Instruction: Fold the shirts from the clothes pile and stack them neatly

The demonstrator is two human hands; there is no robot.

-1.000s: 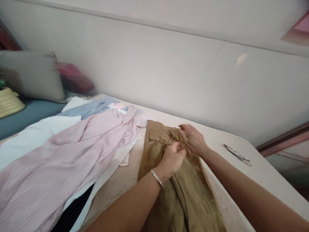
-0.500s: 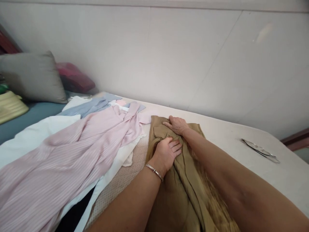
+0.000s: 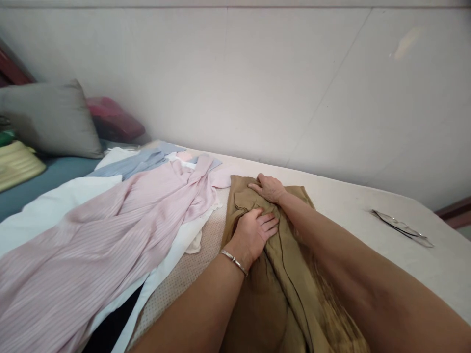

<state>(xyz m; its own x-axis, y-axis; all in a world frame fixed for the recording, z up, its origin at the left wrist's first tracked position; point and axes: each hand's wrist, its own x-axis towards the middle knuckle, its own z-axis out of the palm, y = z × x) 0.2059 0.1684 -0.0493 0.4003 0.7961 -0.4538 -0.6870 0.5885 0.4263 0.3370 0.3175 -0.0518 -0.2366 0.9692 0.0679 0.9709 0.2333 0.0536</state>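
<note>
Olive-brown trousers (image 3: 294,289) lie on the pale bed or table surface, creased around a fold and running off the bottom of the view. My left hand (image 3: 253,230), with a silver bangle at the wrist, rests palm down on the cloth, its fingers stretched out to the right. Farther up, near the top edge, my right hand (image 3: 270,189) presses on the same cloth with thumb and fingers apart. Left of the trousers is a pleated light-pink garment (image 3: 140,215), spread over white clothes (image 3: 62,201).
Eyeglasses (image 3: 403,228) lie on the white surface (image 3: 342,211) at the right. A blue garment (image 3: 136,162), a grey cushion (image 3: 51,117), a dark-red bag-like item (image 3: 114,117) and a yellow basket-like thing (image 3: 20,164) are at the left. A white wall (image 3: 221,88) stands behind.
Both hands stay in nearly the same place on the trousers. The view has shifted slightly, and the eyeglasses appear a little farther right.
</note>
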